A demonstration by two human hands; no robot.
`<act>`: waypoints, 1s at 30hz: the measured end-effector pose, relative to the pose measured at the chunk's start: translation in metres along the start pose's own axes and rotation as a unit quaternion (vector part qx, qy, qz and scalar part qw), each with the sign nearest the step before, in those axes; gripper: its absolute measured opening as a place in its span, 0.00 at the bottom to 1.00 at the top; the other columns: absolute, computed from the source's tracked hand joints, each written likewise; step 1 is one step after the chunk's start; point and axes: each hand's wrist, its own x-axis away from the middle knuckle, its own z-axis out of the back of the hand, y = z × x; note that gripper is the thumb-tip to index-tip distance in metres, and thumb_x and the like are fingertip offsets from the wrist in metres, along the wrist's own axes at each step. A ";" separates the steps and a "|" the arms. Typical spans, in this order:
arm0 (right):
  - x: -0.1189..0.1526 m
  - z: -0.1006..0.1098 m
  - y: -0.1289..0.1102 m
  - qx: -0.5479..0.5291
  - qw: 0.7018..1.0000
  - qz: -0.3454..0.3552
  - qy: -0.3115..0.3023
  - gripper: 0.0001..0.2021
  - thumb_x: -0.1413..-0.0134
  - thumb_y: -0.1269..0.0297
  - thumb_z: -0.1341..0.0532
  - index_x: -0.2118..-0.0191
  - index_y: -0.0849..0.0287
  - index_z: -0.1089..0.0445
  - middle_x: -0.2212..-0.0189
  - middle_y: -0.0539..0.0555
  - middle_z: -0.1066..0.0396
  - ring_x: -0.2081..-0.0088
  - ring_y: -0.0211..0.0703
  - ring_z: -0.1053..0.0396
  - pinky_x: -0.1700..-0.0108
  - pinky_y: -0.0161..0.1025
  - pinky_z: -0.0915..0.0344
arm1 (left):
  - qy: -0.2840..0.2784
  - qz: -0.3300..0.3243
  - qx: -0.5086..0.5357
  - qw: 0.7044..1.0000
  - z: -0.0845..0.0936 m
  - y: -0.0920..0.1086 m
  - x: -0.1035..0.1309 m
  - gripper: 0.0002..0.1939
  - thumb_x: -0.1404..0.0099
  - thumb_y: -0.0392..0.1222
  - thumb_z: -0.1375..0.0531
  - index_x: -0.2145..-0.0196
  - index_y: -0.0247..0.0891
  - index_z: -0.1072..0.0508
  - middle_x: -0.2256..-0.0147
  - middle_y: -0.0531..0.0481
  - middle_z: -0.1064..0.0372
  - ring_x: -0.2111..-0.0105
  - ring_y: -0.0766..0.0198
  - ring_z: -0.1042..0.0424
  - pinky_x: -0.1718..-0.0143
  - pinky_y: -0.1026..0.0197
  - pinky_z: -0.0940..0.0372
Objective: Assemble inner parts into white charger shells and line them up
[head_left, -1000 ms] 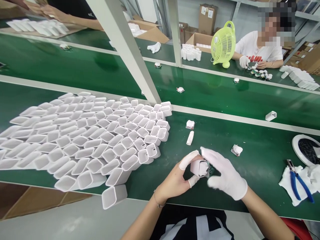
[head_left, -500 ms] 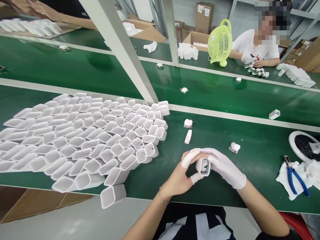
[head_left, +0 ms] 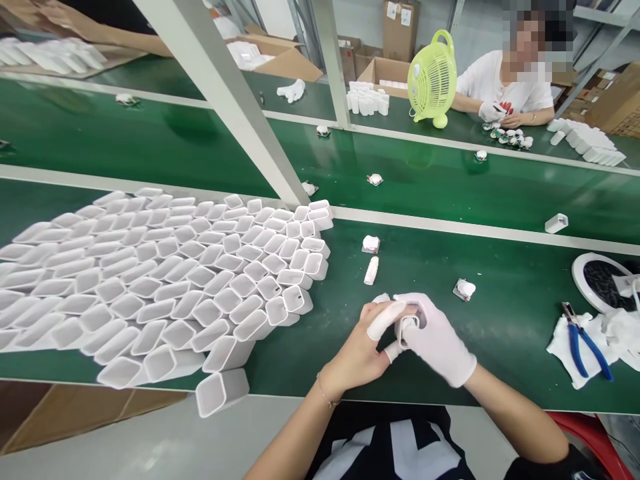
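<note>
Over this surface [head_left: 515, 340], our left hand [head_left: 361, 347] and right hand [head_left: 440, 343] clasp the case [head_left: 401, 326] between them, mouth toward us.

The gloved right hand [head_left: 436, 343] partly hides a white housing [head_left: 400, 327], lower centre; the frame's left edge crops massed casings [head_left: 165, 291], its top edge a co-worker's arm [head_left: 107, 32].

The left forearm [head_left: 295, 427] slants up from the bottom edge to a wrist [head_left: 336, 384] circled by a thin bracelet [head_left: 325, 392], and the left hand [head_left: 364, 347], bare but for white covers on some fingers and the thumb, curls into a grip below and right of the frame's centre. From the lower right, the right forearm [head_left: 515, 415] reaches inward, its white-gloved right hand [head_left: 443, 343] bending its fingers toward the left hand's.
</note>
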 end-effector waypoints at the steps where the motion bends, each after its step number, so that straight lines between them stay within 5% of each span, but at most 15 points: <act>1: -0.001 0.006 -0.002 -0.025 0.999 0.000 -0.043 0.21 0.50 0.68 0.44 0.47 0.56 0.39 0.58 0.54 0.31 0.65 0.38 0.32 0.61 0.39 0.32 | 0.014 0.009 0.038 0.999 -0.001 -0.001 0.000 0.36 0.36 0.33 0.43 0.37 0.50 0.55 0.49 0.47 0.34 0.48 0.59 0.37 0.46 0.53 0.46; 4: -0.004 0.029 -0.005 -0.137 0.980 0.039 -0.137 0.25 0.42 0.55 0.47 0.40 0.55 0.45 0.46 0.58 0.38 0.54 0.42 0.32 0.50 0.45 0.34 | 0.040 0.046 0.140 0.988 -0.001 -0.004 0.003 0.38 0.36 0.36 0.42 0.36 0.47 0.59 0.48 0.46 0.35 0.45 0.60 0.38 0.42 0.53 0.47; 8: -0.002 0.034 -0.005 -0.110 0.989 0.080 -0.049 0.25 0.40 0.51 0.49 0.40 0.53 0.46 0.43 0.58 0.41 0.53 0.42 0.32 0.48 0.46 0.35 | 0.050 0.072 0.149 0.985 0.002 -0.001 0.005 0.35 0.37 0.35 0.41 0.37 0.41 0.54 0.48 0.41 0.35 0.45 0.58 0.37 0.42 0.53 0.44; 12: 0.007 0.005 -0.007 0.059 0.997 0.036 0.030 0.30 0.51 0.59 0.39 0.41 0.52 0.43 0.53 0.55 0.32 0.62 0.41 0.32 0.54 0.45 0.33 | 0.062 0.061 0.046 0.995 -0.007 0.002 0.001 0.34 0.37 0.33 0.43 0.37 0.42 0.53 0.47 0.41 0.36 0.46 0.57 0.35 0.43 0.50 0.42; 16: -0.004 -0.001 -0.006 0.072 0.993 0.069 0.057 0.23 0.45 0.57 0.43 0.43 0.55 0.40 0.63 0.54 0.30 0.64 0.41 0.31 0.58 0.42 0.32 | 0.140 0.035 -0.017 0.989 -0.021 0.007 -0.006 0.36 0.39 0.31 0.43 0.37 0.43 0.53 0.45 0.39 0.39 0.46 0.56 0.36 0.47 0.50 0.38; 18: -0.029 0.025 -0.006 0.069 0.987 0.121 0.080 0.21 0.44 0.55 0.45 0.46 0.57 0.38 0.57 0.57 0.31 0.62 0.40 0.32 0.61 0.39 0.33 | 0.173 0.017 -0.057 0.983 -0.015 0.016 -0.004 0.36 0.39 0.31 0.42 0.37 0.39 0.53 0.43 0.36 0.42 0.44 0.55 0.39 0.47 0.50 0.37; 20: -0.064 0.068 -0.008 0.141 0.962 0.139 0.190 0.21 0.44 0.55 0.46 0.47 0.59 0.38 0.57 0.58 0.31 0.66 0.40 0.32 0.62 0.40 0.34 | 0.190 -0.024 -0.111 0.975 0.001 0.031 0.008 0.35 0.40 0.28 0.42 0.37 0.36 0.50 0.44 0.35 0.42 0.44 0.56 0.40 0.48 0.52 0.37; 22: -0.103 0.120 -0.011 0.288 0.894 0.093 0.331 0.19 0.41 0.59 0.50 0.47 0.57 0.37 0.58 0.57 0.30 0.64 0.41 0.32 0.58 0.41 0.35 | 0.204 -0.065 -0.151 0.965 0.022 0.047 0.033 0.35 0.42 0.24 0.44 0.38 0.34 0.48 0.49 0.37 0.37 0.49 0.58 0.36 0.51 0.53 0.36; 23: -0.122 0.144 -0.012 0.375 0.847 0.049 0.375 0.19 0.42 0.59 0.50 0.47 0.54 0.36 0.56 0.55 0.30 0.59 0.42 0.32 0.54 0.41 0.36 | 0.214 -0.072 -0.170 0.959 0.032 0.055 0.049 0.35 0.43 0.23 0.45 0.38 0.35 0.47 0.52 0.39 0.35 0.52 0.59 0.34 0.53 0.53 0.36; 24: -0.138 0.167 -0.013 0.398 0.831 0.021 0.387 0.20 0.44 0.57 0.47 0.47 0.55 0.35 0.54 0.58 0.31 0.54 0.48 0.33 0.51 0.45 0.39 | 0.230 -0.068 -0.195 0.951 0.041 0.060 0.066 0.35 0.44 0.23 0.46 0.39 0.36 0.46 0.55 0.41 0.34 0.56 0.59 0.33 0.55 0.53 0.36; 27: -0.173 0.214 -0.010 0.429 0.822 -0.044 0.372 0.23 0.45 0.61 0.45 0.45 0.63 0.34 0.51 0.73 0.36 0.48 0.64 0.37 0.51 0.55 0.42 | 0.355 0.024 -0.298 0.886 0.056 0.061 0.118 0.33 0.43 0.26 0.46 0.40 0.41 0.44 0.58 0.44 0.36 0.60 0.59 0.35 0.56 0.50 0.39; 30: -0.183 0.230 -0.002 0.451 0.818 -0.092 0.345 0.26 0.45 0.60 0.45 0.41 0.64 0.37 0.53 0.79 0.36 0.50 0.71 0.36 0.58 0.60 0.42 | 0.432 0.230 -0.376 0.786 0.061 0.040 0.153 0.28 0.42 0.41 0.39 0.45 0.40 0.42 0.57 0.42 0.41 0.56 0.52 0.38 0.53 0.46 0.41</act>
